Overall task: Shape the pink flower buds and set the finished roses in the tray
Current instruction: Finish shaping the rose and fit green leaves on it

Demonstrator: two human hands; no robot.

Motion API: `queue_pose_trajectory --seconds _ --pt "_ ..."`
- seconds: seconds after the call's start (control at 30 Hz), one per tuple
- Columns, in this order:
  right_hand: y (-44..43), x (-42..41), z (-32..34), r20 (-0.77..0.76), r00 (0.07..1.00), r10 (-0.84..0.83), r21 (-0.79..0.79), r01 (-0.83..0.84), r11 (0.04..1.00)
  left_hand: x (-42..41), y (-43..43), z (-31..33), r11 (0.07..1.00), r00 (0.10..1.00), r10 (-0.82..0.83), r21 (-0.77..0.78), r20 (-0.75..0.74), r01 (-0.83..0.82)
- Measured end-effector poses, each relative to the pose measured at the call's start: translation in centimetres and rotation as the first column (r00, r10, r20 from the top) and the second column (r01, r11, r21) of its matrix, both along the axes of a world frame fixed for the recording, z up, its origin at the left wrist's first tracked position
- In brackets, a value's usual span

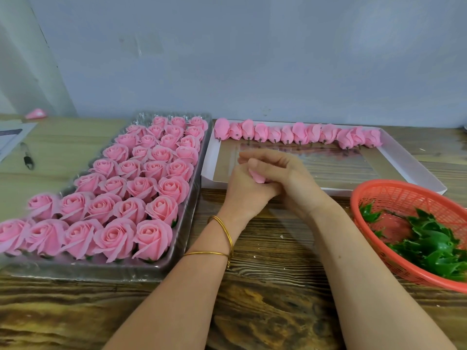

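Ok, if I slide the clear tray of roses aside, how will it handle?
Probably light and bendy: the tray looks like thin clear plastic, so lifting one end may flex it. The roses look soft-petalled and packed close, so a stray grip could crush them.

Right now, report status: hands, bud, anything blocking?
Left hand, right hand: grip on one pink bud. Tray mostly full, far end free. Nothing blocking.

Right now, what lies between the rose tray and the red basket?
Head view: the left hand and right hand, together gripping one pink bud, over the wooden table.
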State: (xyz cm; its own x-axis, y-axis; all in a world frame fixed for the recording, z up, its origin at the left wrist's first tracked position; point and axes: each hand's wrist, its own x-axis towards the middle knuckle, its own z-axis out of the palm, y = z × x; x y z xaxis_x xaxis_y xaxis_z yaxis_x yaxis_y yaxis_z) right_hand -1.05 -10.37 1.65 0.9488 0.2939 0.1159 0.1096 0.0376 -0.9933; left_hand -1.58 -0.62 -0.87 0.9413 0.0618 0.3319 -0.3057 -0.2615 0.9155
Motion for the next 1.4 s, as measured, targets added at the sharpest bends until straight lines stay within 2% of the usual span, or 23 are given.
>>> queue_pose_trajectory --seconds 0.1,0.2,0.57,0.8,0.9,1.1,1.2,1.4 --pt "-0.2 0.2 0.3 -0.040 0.997 -0.059 0.205 0.065 0.977 -0.2 0.4 0.2 0.993 0.997 -0.062 -0.099 -0.037 0.058" --pt "-0.4 0.2 0.6 -0.062 0.996 -0.069 0.310 0.085 0.947 -0.3 0.5 0.1 0.990 0.997 -0.066 -0.128 -0.037 0.061" --pt "0.4 -0.1 0.4 -0.050 0.997 -0.051 0.233 0.062 0.971 -0.4 0.5 0.5 0.952 0.996 -0.081 -0.299 -0.028 0.069" --pt "0.9 0.0 -0.3 -0.065 0.997 -0.043 0.156 0.053 0.986 -0.2 0.6 0.3 0.947 0.997 -0.063 -0.317 -0.043 0.046" --pt "0.9 0.2 -0.3 -0.064 0.996 -0.060 0.125 0.067 0.990 -0.1 0.6 0.2 0.962 0.997 -0.060 -0.270 -0.043 0.046" --pt "0.8 0.3 -0.1 -0.045 0.974 -0.221 0.108 0.225 0.968 -0.3 0.7 0.3 0.999 0.999 0.001 -0.049 -0.037 -0.003" --pt "1.0 0.1 0.1 0.058 0.956 -0.287 0.114 0.280 0.953 -0.2 0.7 0.2 0.995 0.998 0.059 0.084 -0.014 -0.058" --pt "1.5 0.3 -0.6 0.235 0.918 -0.319 -0.003 0.329 0.944 0.0 0.6 0.0 0.954 0.987 0.150 0.254 0.049 -0.158"
